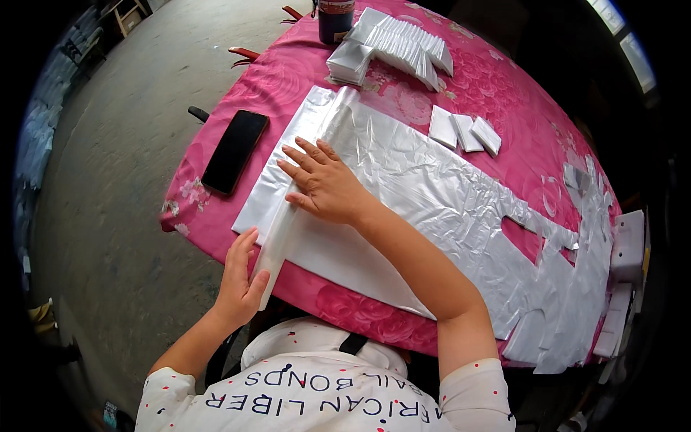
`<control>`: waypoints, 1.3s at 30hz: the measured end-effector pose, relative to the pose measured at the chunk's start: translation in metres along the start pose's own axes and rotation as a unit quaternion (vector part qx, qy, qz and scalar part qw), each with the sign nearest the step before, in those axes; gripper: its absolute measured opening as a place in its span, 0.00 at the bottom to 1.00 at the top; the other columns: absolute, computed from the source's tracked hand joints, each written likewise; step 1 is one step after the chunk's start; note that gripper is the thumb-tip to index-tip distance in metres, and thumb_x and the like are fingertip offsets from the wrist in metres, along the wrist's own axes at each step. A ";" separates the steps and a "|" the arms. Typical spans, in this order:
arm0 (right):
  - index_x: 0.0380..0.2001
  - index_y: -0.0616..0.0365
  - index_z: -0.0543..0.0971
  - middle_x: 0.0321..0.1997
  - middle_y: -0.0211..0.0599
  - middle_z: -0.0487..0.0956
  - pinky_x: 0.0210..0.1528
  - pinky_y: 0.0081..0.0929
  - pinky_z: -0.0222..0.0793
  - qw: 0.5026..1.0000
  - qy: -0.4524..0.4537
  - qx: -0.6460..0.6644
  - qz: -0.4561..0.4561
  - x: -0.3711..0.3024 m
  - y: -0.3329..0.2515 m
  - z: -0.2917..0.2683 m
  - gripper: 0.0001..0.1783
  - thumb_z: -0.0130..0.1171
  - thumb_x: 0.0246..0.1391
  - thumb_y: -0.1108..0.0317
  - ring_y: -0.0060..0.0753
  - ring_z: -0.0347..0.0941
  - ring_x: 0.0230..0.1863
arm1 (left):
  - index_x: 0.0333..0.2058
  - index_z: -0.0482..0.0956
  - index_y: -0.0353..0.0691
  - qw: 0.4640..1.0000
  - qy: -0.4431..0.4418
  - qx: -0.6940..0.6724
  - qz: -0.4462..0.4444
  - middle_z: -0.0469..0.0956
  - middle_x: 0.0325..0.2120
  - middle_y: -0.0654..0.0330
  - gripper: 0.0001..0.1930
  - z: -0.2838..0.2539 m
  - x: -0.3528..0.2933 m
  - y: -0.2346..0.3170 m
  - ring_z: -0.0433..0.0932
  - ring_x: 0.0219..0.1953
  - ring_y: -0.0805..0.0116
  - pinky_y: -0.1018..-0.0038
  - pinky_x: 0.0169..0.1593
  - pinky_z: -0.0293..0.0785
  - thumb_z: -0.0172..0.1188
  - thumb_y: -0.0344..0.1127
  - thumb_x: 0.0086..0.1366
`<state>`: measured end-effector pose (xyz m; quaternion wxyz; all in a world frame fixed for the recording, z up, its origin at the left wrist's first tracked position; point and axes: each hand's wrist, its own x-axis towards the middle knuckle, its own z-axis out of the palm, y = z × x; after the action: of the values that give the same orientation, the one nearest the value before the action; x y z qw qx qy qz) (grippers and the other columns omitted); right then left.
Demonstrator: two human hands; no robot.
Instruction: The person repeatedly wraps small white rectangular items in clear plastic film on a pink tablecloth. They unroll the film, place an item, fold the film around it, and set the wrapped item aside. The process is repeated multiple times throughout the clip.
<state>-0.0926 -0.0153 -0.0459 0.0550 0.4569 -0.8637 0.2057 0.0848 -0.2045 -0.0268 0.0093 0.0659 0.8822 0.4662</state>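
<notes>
A stack of thin, silvery-white plastic bags (432, 180) lies spread across the table, with handle-like cutouts at its right end. Across its left part runs a long translucent tube or strip (277, 248), its near end jutting past the table edge. My right hand (324, 180) rests flat, fingers spread, over the tube's middle and the plastic beside it. Beside the tube's near end is my left hand (241, 281), fingers stretched out and thumb apart, the thumb touching or very close to the tube. Left of the tube shows a smooth strip of the plastic (263, 205).
A black phone (235, 152) lies on the pink flowered tablecloth (288, 61) at left. Folded white packets (399, 47) are piled at the back near a dark container (335, 20). Several smaller packets (464, 132) lie beyond the plastic. White boxes (628, 245) stand off the right edge.
</notes>
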 end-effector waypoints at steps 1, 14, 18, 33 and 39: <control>0.58 0.52 0.65 0.65 0.37 0.57 0.68 0.41 0.36 1.000 -0.018 0.003 0.015 0.016 -0.006 0.005 0.32 0.47 0.54 0.47 0.41 0.45 0.68 | 0.59 0.53 0.32 0.999 0.008 0.040 -0.007 0.57 0.56 0.44 0.32 0.001 -0.005 -0.001 0.57 0.58 0.53 0.62 0.59 0.54 0.54 0.38 0.59; 0.62 0.67 0.37 0.50 0.56 0.66 0.52 0.38 0.66 0.636 0.313 0.639 0.300 0.029 -0.068 0.018 0.50 0.58 0.42 0.70 0.45 0.69 0.49 | 0.58 0.57 0.35 0.873 -0.131 -0.419 -0.211 0.72 0.45 0.55 0.38 -0.003 -0.010 0.010 0.74 0.41 0.72 0.73 0.43 0.73 0.65 0.32 0.48; 0.49 0.66 0.56 0.35 0.42 0.70 0.36 0.26 0.74 0.432 0.243 0.836 0.235 -0.003 -0.061 -0.028 0.31 0.60 0.46 0.68 0.28 0.73 0.34 | 0.56 0.59 0.35 0.735 -0.257 -0.590 -0.215 0.71 0.46 0.52 0.37 0.003 0.006 0.029 0.75 0.38 0.72 0.74 0.41 0.75 0.66 0.39 0.48; 0.52 0.66 0.53 0.32 0.37 0.69 0.37 0.28 0.73 0.463 0.306 0.785 0.275 -0.080 -0.078 -0.061 0.38 0.61 0.45 0.63 0.26 0.70 0.33 | 0.40 0.68 0.35 0.660 -0.364 -0.590 -0.288 0.69 0.23 0.63 0.23 0.052 0.023 0.064 0.69 0.21 0.74 0.76 0.26 0.68 0.65 0.37 0.47; 0.51 0.66 0.56 0.32 0.36 0.69 0.35 0.27 0.73 0.468 0.349 0.744 0.326 -0.096 -0.085 -0.058 0.34 0.61 0.46 0.65 0.26 0.70 0.32 | 0.42 0.68 0.35 0.676 -0.428 -0.542 -0.258 0.71 0.24 0.61 0.29 0.066 0.027 0.057 0.71 0.23 0.72 0.77 0.27 0.68 0.66 0.48 0.47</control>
<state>0.0257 0.0394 0.0061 -0.0793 -0.0983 -0.3809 0.9159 0.0688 -0.1154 -0.0157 0.5399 0.0114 0.3567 0.7624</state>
